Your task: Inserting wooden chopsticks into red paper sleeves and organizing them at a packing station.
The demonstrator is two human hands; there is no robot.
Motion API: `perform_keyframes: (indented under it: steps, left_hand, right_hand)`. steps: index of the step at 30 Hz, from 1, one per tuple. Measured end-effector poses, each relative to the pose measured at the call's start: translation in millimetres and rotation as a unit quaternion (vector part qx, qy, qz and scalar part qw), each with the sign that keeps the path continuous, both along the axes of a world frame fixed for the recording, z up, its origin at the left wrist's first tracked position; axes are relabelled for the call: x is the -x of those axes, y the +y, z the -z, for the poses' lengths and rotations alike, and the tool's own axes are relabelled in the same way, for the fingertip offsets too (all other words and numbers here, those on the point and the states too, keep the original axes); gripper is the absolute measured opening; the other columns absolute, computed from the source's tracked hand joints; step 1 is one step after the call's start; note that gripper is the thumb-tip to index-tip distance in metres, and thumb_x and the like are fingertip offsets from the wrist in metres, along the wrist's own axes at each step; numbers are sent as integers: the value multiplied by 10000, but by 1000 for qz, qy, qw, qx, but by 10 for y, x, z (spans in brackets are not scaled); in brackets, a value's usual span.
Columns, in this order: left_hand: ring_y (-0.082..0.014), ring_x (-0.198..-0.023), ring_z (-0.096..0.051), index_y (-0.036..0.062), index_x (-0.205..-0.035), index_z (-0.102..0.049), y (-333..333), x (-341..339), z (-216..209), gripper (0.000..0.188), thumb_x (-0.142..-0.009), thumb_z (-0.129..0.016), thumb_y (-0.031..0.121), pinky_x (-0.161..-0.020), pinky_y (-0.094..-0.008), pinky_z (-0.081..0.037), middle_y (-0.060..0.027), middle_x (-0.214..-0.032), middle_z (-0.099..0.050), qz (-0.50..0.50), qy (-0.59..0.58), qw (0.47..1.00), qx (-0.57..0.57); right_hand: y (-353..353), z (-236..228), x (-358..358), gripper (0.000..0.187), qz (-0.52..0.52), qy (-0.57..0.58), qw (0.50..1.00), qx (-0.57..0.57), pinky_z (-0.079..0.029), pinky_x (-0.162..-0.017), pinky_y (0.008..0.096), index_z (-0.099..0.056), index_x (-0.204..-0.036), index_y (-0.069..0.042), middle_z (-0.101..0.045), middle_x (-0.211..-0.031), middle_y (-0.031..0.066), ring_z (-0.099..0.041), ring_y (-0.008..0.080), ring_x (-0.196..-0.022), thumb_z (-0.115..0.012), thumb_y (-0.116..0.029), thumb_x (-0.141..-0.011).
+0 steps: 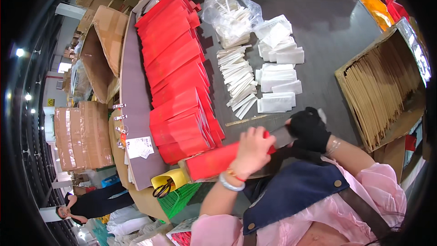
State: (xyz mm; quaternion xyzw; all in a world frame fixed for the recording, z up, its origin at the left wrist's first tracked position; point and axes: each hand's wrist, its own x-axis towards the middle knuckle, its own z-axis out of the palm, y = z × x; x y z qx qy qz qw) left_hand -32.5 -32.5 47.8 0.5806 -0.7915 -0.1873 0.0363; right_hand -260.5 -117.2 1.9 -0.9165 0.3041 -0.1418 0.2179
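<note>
My bare left hand (255, 150), with bangles at the wrist, is closed over the right end of a long red paper packet (211, 161) at the table's near edge. A bit of red sticks out past its fingers. My right hand (309, 130), in a black fingerless glove, is bent just to the right of it. A greyish, see-through piece (283, 135) shows between the hands, blurred; I cannot tell what it is. Overlapping red packets (175, 64) lie in a long row to the left. Beyond my hands are small white packets (277, 102) in piles.
A clear plastic bag (230, 11) of white packets stands farther back. On the right, a carton (341, 75) holds brown cardboard sheets. Scissors (164, 187) sit in a yellow holder (175, 178) at the near left edge. A person in dark clothes (93, 205) is off to the left.
</note>
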Motion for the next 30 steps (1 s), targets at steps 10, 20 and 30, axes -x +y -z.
perform_keyframes:
  steps: [10,20,30]
  left_hand:
    - [-413,-1179,-465,30,-1210,-589,246,-478,286,631,-694,-812,316,-1012,-563,-354,-219,-1298,-490,-263,33,950,166]
    - [-423,-1353,-310,9,-1380,-439,585,-171,835,923,-679,-824,468,-1115,-621,-164,-203,-1422,-420,-391,98,913,64]
    - [-375,-981,-568,5,-1081,-641,-149,-400,694,352,-789,-724,183,-856,-456,-447,-163,-1017,-623,-291,106,922,233]
  right_hand:
    - [-30,-258,268,614,117,4,993,-11,-380,-937,453,-561,-1087,-90,-577,-1031,102,-555,317,-1007,-846,-334,-601]
    - [60,-138,91,653,-14,77,997,-3,-357,-973,466,-591,-1091,-67,-589,-1050,113,-557,315,-1022,-818,-452,-615]
    - [-3,187,-140,478,57,-203,946,-247,-404,-954,495,-638,-1101,-88,-591,-1109,147,-548,314,-1081,-805,-263,-689]
